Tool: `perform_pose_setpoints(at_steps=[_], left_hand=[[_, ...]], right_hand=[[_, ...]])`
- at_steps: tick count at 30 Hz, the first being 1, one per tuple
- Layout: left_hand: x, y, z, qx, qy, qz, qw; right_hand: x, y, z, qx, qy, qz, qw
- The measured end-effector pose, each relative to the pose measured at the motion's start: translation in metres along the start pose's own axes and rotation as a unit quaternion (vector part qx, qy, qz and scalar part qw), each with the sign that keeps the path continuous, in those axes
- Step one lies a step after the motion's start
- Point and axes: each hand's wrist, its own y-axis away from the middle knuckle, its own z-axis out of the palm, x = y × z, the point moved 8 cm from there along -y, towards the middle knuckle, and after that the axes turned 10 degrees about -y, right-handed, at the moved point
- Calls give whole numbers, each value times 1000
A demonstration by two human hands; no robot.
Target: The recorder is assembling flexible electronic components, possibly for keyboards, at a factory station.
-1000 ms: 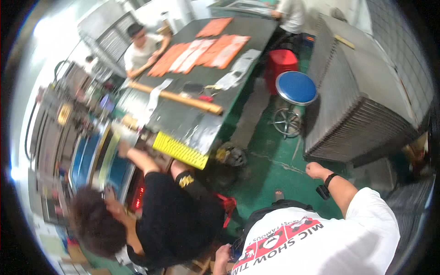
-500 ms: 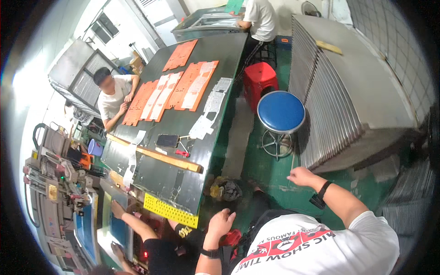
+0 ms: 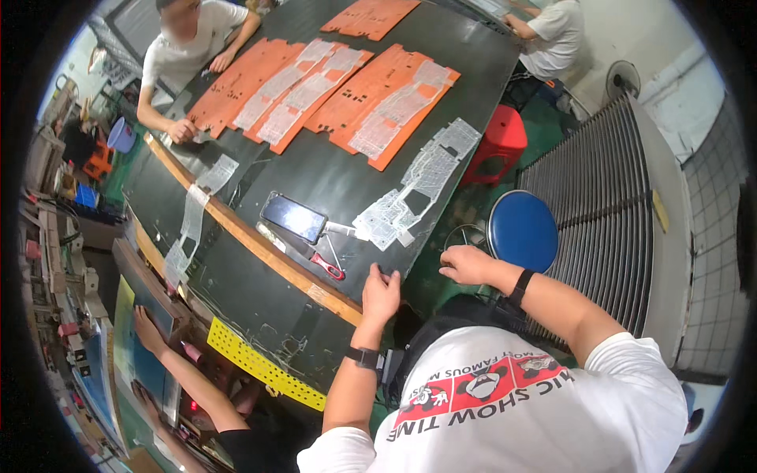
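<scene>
Table (image 3: pixel 288 169) looms closer in the head view than half a second ago, and the left hand (image 3: pixel 380 295) now hangs at its near right corner; that puts the film (image 3: pixel 427 177), flat on the table's right side, within easier reach. This hand's fingers are loosely parted, with nothing visible in them; whether they touch the table, I cannot tell. Off the table's right edge, near the stool (image 3: pixel 522 230), the right hand (image 3: pixel 467 265) is curled; its palm is hidden, so its grip is unclear.

The film is thin, clear and irregular, with cut-out windows. Also on the table lie flat orange boards (image 3: pixel 374 87), a glossy phone (image 3: pixel 293 217), a red-handled tool (image 3: pixel 328 266) and a long wood bar (image 3: pixel 252 239); a perforated yellow strip (image 3: pixel 264 363) lines its near edge.
</scene>
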Motion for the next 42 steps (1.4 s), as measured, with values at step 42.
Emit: perform_pose_setpoints(at_steps=[42], left_hand=[[-37,-14,13,499,115,-330,793]], right_hand=[[239,-67,-277,-160,89,-270,945]])
